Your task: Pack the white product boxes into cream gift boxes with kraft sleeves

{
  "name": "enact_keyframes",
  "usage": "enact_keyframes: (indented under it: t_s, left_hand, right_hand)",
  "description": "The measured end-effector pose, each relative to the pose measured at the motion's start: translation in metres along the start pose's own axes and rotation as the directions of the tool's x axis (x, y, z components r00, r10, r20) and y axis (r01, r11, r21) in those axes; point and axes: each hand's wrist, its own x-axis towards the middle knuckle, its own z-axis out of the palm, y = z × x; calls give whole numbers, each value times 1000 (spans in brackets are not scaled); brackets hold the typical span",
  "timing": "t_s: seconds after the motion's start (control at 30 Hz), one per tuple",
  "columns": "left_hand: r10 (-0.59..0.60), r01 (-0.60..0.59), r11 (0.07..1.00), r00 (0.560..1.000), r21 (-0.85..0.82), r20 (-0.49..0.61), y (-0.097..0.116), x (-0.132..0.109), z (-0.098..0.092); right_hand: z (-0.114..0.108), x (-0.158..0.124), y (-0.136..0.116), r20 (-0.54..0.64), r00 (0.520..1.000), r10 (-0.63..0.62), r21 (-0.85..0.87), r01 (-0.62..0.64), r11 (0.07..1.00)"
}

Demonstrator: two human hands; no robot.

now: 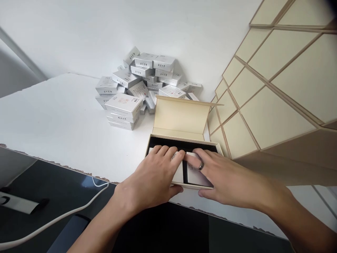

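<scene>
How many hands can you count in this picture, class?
2: the left hand over the left part of the open box, the right hand over its right part.

Cartons (198, 177) in box (181, 142), carton pile (138, 90) behind

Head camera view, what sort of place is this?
Perhaps a small packing area: heaped silver boxes, an open cream box, and what look like stacked cream cases alongside.

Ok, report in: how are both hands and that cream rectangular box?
Left hand on white rectangular carton in box. Right hand on second white carton. Cream lid open. Nothing visible in the way.
</scene>
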Motion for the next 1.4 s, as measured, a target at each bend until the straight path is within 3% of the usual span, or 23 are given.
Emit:
enact_keyframes:
  t_s: [0.4, 0.8, 1.2, 1.4]
  left_hand:
    - [-22, 24, 1000, 990, -15, 143, 8, 11, -14]
    - [-14, 23, 999, 972, -34, 235, 4, 26, -18]
    - [34, -23, 999, 964, -45, 263, 0, 33, -22]
    - [19, -7, 998, 981, -64, 195, 1, 28, -22]
  right_hand:
    - [-11, 8, -10, 33, 997, -70, -115, 73, 991]
    - [-5, 10, -2, -24, 988, -155, -3, 155, 988]
    - [-4, 8, -4, -29, 995, -99, 37, 100, 994]
    - [-3, 9, -3, -33, 992, -120, 71, 122, 990]
